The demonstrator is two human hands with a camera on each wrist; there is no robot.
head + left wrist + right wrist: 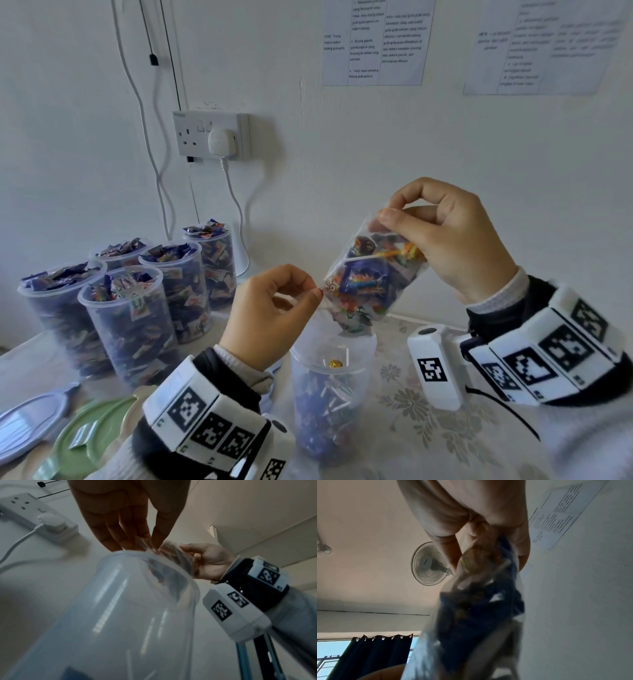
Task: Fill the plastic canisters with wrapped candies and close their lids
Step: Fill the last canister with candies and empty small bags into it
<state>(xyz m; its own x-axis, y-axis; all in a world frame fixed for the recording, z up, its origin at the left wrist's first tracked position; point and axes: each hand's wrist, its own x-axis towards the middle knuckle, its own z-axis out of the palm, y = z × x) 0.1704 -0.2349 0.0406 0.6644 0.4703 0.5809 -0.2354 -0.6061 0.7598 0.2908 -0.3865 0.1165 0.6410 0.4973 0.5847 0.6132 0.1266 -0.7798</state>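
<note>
a person's right hand (452, 236) pinches the upturned end of a clear candy bag (373, 274) while the left hand (270, 315) pinches its mouth over the part-filled canister (330, 404) on the table, mid-pour; next, likely shaking out the rest before lidding.

Floral-cloth table (428, 428): five filled canisters (130, 325), part-filled canister (329, 394), green lid (89, 431), bluish lid (27, 425).

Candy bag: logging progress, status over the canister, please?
Right hand pinches bag top, left hand pinches its lower edge. Bag tipped mouth-down over open, part-filled canister. Nothing in the way.
</note>
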